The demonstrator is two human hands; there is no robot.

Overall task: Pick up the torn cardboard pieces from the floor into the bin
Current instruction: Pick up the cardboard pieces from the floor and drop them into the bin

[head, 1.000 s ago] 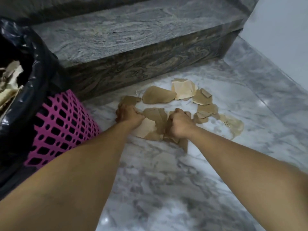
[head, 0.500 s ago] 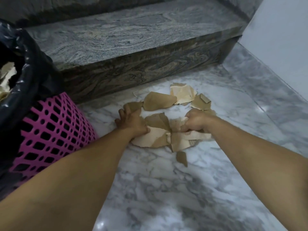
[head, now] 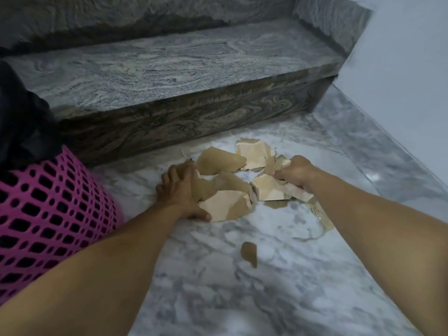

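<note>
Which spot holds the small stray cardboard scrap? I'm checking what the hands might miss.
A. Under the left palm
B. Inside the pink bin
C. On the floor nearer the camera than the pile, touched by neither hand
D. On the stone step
C: the small scrap lies alone on the marble floor, nearer than the pile both the left hand and right hand work on.

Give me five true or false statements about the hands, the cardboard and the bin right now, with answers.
1. The left hand rests on cardboard pieces. True.
2. The bin is blue. False: it is pink mesh with a black liner.
3. A small scrap lies apart, nearer the camera. True.
4. The right hand is raised over the bin. False: it grips cardboard at the floor.
5. All the cardboard lies on the step. False: it is on the floor.
</note>
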